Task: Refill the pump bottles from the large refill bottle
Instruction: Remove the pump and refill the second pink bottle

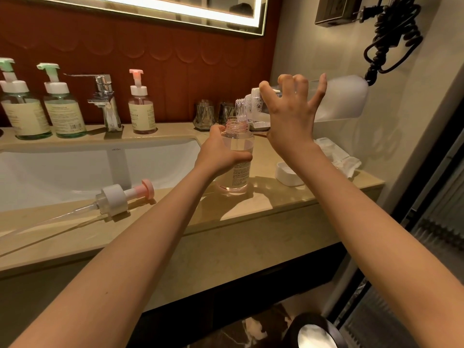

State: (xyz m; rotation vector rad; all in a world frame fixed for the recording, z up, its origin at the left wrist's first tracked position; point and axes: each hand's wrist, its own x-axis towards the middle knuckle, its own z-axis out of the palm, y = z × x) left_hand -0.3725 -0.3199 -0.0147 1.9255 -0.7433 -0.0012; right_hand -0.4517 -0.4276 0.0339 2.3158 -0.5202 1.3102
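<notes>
Nearest, to the left of the left hand [221, 153], the removed white pump head with pink nozzle and clear dip tube [114, 198] lies flat on the beige stone counter [251, 209], tube pointing away from the hands. The left hand is closed around the clear open-necked pump bottle [236, 159], which stands upright on the counter and appears roughly two-thirds full. Directly above and to the right, the right hand [292, 116] grips the large frosted refill bottle [339, 99] with fingers spread wide over its shoulder. The refill bottle's long axis runs nearly horizontal, base to the right, threaded mouth to the left and tipped down just over the pump bottle's neck; the two openings are close, contact cannot be confirmed. Judged from this alignment, pouring depends on keeping the mouth centred over the neck. Farther left, beyond the white sink basin [62, 172], stand one pink-topped pump bottle [140, 109] and two green-topped pump bottles [42, 106].
</notes>
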